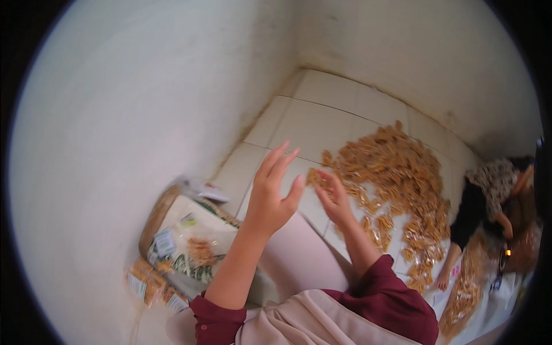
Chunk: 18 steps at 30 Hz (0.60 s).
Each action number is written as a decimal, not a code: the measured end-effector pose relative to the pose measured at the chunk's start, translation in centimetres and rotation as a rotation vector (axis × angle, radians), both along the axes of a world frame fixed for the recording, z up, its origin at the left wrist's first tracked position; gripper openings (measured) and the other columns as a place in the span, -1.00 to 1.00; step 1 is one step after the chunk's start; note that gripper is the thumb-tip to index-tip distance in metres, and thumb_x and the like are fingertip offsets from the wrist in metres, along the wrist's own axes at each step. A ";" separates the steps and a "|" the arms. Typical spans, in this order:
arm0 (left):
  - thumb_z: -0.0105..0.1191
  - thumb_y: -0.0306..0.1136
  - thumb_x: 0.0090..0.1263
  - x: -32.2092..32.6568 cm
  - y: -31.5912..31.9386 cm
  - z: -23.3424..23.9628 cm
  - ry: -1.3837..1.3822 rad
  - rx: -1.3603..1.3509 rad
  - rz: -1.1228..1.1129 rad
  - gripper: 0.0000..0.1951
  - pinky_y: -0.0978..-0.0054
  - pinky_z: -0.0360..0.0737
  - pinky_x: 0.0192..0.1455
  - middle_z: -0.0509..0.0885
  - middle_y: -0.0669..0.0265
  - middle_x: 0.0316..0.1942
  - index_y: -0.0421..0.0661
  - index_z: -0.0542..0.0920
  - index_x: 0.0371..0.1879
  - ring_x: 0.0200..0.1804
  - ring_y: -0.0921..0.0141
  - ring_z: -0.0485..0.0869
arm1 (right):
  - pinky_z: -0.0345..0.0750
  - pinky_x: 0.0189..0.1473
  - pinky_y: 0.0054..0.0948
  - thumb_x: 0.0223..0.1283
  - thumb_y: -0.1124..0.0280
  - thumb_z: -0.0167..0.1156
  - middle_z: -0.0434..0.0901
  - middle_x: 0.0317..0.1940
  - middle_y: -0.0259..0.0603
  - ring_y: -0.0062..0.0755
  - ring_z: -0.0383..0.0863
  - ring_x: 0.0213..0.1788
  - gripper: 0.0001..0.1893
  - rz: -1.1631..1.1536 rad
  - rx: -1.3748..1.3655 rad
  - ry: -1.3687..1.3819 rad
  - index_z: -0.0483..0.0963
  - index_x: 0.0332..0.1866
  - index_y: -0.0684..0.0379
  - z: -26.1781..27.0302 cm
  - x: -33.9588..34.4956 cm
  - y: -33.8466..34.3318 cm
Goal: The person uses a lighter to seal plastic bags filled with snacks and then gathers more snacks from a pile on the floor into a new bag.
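Observation:
My left hand (274, 192) is raised with its fingers spread and holds nothing. To its right is my right hand (337, 200), fingers curled and thumb apart. A small clear packet of brown snack pieces (311, 177) appears at its fingertips; whether the hand grips it or it lies on the floor behind, I cannot tell. Beyond the right hand, a large heap of similar snack packets (388, 159) spreads over the white tiled floor (319, 123). Left of my left forearm stands a basket or tray (153, 220) with a brown rim, holding printed plastic sheeting and a snack packet (201, 251).
Larger labelled snack packs (148, 282) lie between the basket and the wall (129, 108). At right, another person (483, 189) sits with a hand (443, 280) near the heap's lower end. A long clear bag of snacks (465, 289) lies beside that person. Walls meet at the far corner.

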<state>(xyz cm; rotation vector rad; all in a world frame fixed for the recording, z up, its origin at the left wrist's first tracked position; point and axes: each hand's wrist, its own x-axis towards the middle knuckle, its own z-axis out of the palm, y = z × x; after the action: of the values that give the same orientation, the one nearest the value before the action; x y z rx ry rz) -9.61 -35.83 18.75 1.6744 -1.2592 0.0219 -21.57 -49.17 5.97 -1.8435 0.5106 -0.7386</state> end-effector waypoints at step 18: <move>-0.01 -0.34 0.31 -4.4 -13.5 -13.4 0.307 0.655 -0.122 -0.60 0.37 0.45 0.11 0.56 0.07 -0.03 -0.19 0.38 0.12 0.06 0.19 0.53 | 0.35 0.04 0.10 -0.13 0.10 0.37 0.35 0.10 -0.06 -0.26 0.29 0.19 -0.43 -0.367 -0.066 0.796 0.36 -0.03 0.15 -22.1 -7.4 -4.9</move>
<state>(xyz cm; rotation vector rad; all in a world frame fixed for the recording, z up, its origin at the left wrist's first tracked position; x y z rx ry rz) -13.98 -49.35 5.37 2.0378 -1.1940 -0.7656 -28.95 -54.07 -16.12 -2.0964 1.3729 -0.2162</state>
